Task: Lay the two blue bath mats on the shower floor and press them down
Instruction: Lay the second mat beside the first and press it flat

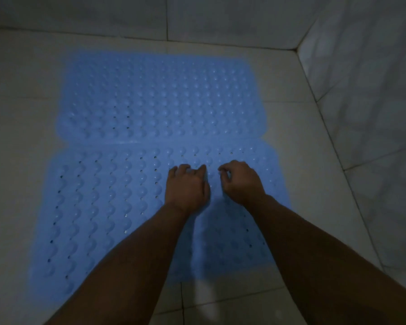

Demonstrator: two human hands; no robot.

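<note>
Two rectangular blue rubber bath mats, studded with rounded bumps and small drain holes, lie flat edge to edge on the pale tiled shower floor (302, 141): far mat (159, 97), near mat (99, 207). Left hand (186, 187) and right hand (240, 182), fingers curled with nothing held, rest on the near mat.

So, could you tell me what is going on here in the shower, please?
A person is fitting two blue bath mats onto the tiled shower floor. The far mat and the near mat both lie flat, side by side, their long edges meeting. The left hand and the right hand rest close together on the near mat with fingers curled, apparently pressing it down. The light is dim, so the finger contact is hard to make out.
</note>
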